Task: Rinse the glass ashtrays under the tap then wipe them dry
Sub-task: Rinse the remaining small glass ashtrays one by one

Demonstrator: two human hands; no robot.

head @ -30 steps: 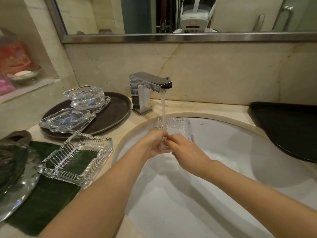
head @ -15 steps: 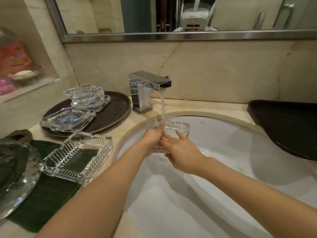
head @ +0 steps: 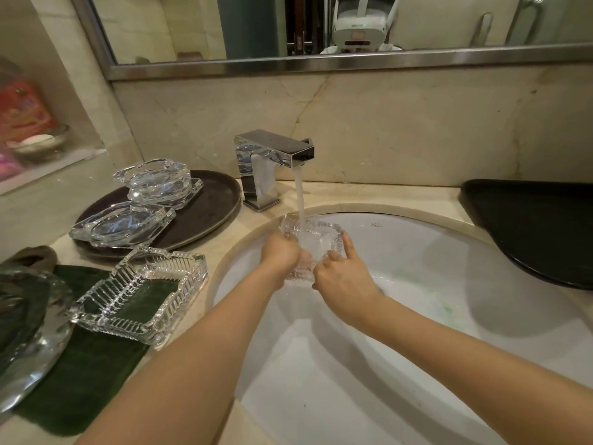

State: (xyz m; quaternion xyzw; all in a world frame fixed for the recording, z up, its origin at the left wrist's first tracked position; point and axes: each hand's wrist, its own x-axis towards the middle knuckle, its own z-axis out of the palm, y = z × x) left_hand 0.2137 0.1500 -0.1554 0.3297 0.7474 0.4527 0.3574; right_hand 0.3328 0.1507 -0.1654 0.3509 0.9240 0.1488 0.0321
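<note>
At the centre of the frame, a ribbed glass ashtray (head: 316, 244) sits under the running tap (head: 272, 162), over the white sink (head: 417, 316). The left hand (head: 280, 252) grips its left edge; the right hand (head: 341, 277) holds its near right side, forefinger up the wall. Rinsing is underway. Left of the frame, another ribbed ashtray (head: 141, 292) lies on a green cloth (head: 83, 380), and more clear ashtrays (head: 154, 181) rest on a dark tray (head: 205, 210); wiping apparently remains.

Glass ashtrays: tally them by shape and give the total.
Square ribbed ashtrays: 2, one in both hands under the tap, one on the green cloth
Faceted ashtrays with oval bowls on the brown tray: 3, a stack of two at the back and one in front
Total: 5
</note>
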